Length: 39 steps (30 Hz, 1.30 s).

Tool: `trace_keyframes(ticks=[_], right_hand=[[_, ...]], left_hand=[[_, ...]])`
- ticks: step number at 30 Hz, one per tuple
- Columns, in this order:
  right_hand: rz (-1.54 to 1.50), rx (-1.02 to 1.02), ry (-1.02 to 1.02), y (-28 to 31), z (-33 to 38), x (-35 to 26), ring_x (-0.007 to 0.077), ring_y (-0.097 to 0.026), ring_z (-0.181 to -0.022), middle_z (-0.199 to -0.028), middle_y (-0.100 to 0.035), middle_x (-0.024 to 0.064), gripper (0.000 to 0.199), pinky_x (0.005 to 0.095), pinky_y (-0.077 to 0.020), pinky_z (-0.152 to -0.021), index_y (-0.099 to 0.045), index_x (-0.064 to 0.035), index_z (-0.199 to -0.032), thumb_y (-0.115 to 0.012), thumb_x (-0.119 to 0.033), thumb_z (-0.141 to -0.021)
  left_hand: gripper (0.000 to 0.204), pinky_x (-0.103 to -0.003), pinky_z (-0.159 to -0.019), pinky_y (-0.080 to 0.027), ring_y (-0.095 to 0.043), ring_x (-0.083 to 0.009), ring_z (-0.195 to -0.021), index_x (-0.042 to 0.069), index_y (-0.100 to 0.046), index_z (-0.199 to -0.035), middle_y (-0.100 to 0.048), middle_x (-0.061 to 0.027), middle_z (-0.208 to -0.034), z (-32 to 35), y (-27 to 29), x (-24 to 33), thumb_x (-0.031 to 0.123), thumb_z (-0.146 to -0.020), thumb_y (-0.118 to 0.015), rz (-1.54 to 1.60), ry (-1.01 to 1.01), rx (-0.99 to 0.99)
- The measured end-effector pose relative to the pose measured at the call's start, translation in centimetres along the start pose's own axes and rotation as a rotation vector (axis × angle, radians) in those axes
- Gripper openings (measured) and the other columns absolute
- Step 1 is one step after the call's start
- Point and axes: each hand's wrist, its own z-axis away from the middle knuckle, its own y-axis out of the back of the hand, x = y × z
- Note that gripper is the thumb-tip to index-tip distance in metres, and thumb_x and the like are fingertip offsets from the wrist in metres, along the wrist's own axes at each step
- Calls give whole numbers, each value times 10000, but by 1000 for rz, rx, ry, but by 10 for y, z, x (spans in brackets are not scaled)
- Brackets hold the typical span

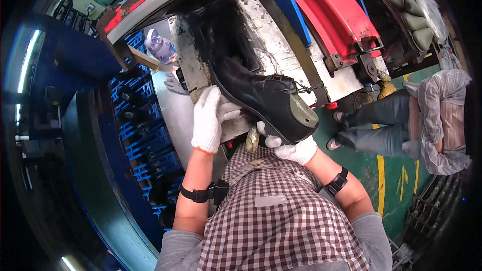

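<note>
A black leather lace-up shoe point(261, 93) with its laces hanging loose lies tilted across the front of a machine. A green last point(303, 112) fills its opening. My right hand point(293, 148), in a white knitted glove, is closed round the heel from below; the shoe hides part of its fingers. Beside the sole, nearer the toe, my gloved left hand point(210, 118) has its fingers stretched out and its thumb apart, touching or almost touching the sole edge. The toe points into a dark, worn recess point(221, 27) of the machine.
A red machine housing point(326, 5) stands at the far right. Blue racks point(143, 145) line the left, past a metal table point(173, 105) with a loose glove point(175, 83). At the right, another person point(391, 120) stands near a shelf of green lasts point(414, 17).
</note>
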Motion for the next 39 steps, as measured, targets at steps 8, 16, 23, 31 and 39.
trace_keyframes(ticks=[8,16,23,31,39], right_hand=[[1632,385,222,-29,-71,32,190,-486,-1387,-1471,-541,142,494,356,-373,-1178,-454,-14,-1507,-450,-317,-1117],[2997,227,773,8,-90,15,362,-584,-1224,-1242,-634,120,392,496,-438,-1075,-643,-118,-1270,-692,-300,-926],[3179,237,776,30,-86,-11,306,-588,-1197,-1191,-644,58,293,506,-410,-1086,-686,-163,-1183,-676,-218,-895],[3222,250,791,29,-90,-9,296,-602,-1190,-1203,-657,45,296,486,-423,-1078,-699,-167,-1158,-686,-205,-865],[3224,272,758,29,-91,-7,304,-609,-1188,-1190,-666,62,286,497,-428,-1074,-712,-152,-1147,-670,-196,-868]], left_hand=[[642,-405,-1101,-513,-638,-243,-1247,28,-528,-1453,-647,-124,-1367,47,27,-34,449,-991,-679,487,109,26],[339,-392,-923,-595,-712,-240,-1011,60,-685,-1210,-722,-83,-1132,59,154,-86,161,-887,-705,638,3,538],[207,-401,-858,-586,-687,-238,-897,93,-720,-980,-712,-44,-985,-4,353,-117,237,-838,-762,342,7,1014],[948,-533,-1196,-357,-438,-435,-1465,174,-50,-1693,-395,-255,-1629,-23,407,-133,386,-987,-648,-738,332,1261],[693,-504,-1170,-373,-469,-472,-1399,111,-329,-1623,-477,-277,-1550,47,331,-185,357,-1015,-556,-988,160,1300]])
